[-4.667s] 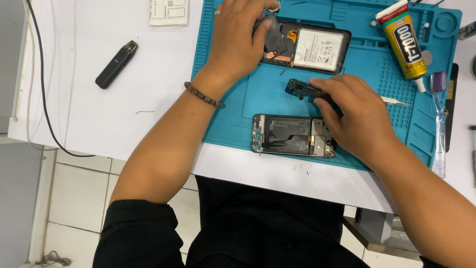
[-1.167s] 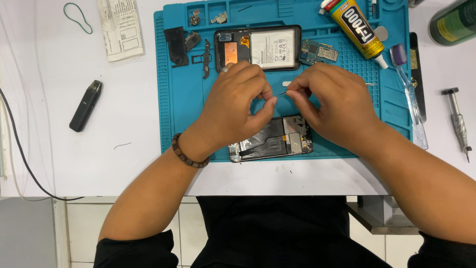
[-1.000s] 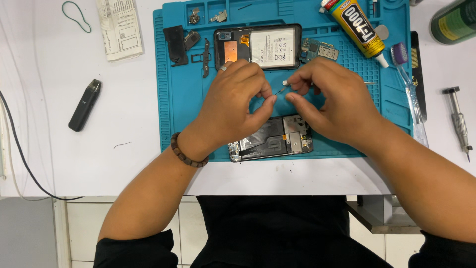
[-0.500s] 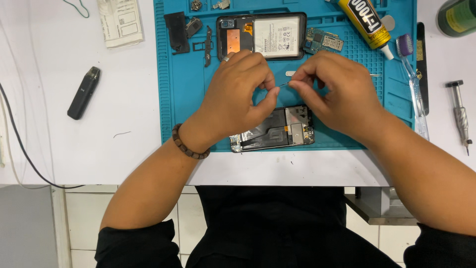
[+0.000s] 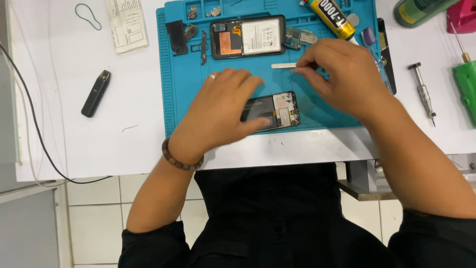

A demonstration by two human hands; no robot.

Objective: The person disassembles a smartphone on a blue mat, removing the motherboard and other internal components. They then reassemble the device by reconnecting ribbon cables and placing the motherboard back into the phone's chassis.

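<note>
My left hand (image 5: 220, 111) lies flat over the left part of a dark phone frame (image 5: 280, 109) near the front edge of a blue work mat (image 5: 171, 99), pressing it down. My right hand (image 5: 342, 77) hovers just behind and right of the frame, fingertips pinched on a thin white strip (image 5: 282, 65) that points left. Behind them lies an opened phone body (image 5: 248, 37) with its battery and copper plate showing.
A yellow-and-black glue tube (image 5: 329, 17), small dark phone parts (image 5: 178, 34) and a circuit board (image 5: 301, 37) lie at the mat's back. On the white table are a black stick-shaped device (image 5: 96, 93), a folded paper (image 5: 127, 25), a screwdriver bit (image 5: 423, 93) and a green tool (image 5: 466, 84).
My hands have separated. The left now rests flat on the phone frame, and the right has pulled away to the right holding the white strip. The view has shifted slightly.
</note>
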